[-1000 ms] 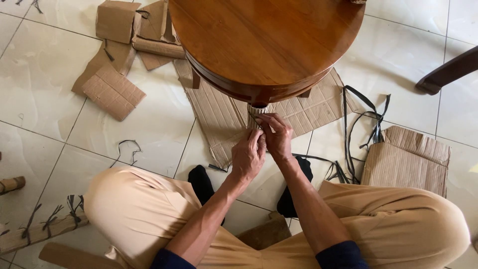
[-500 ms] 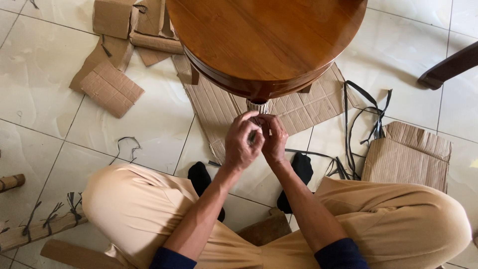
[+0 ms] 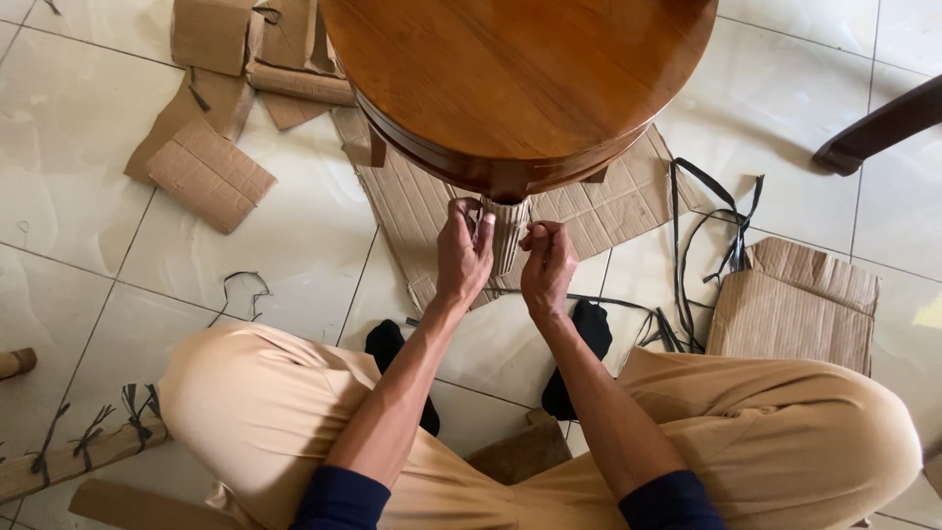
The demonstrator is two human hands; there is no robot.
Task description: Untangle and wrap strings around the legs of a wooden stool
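Cardboard wrapping point(image 3: 507, 236) sheathes the table leg beneath the round wooden surface point(image 3: 520, 83), and both hands have moved apart since a moment ago: the left hand point(image 3: 463, 253) now pinches the wrap's left edge while the right hand point(image 3: 548, 267) pinches closed just beside it, contents unclear. Cardboard scraps point(image 3: 208, 175) and black straps point(image 3: 711, 231) litter the tiled floor point(image 3: 78, 128).

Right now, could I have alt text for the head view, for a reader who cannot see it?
A seated person's left hand and right hand grip a cardboard-wrapped table leg beneath a round wooden table. Cardboard scraps and black straps litter the tiled floor.
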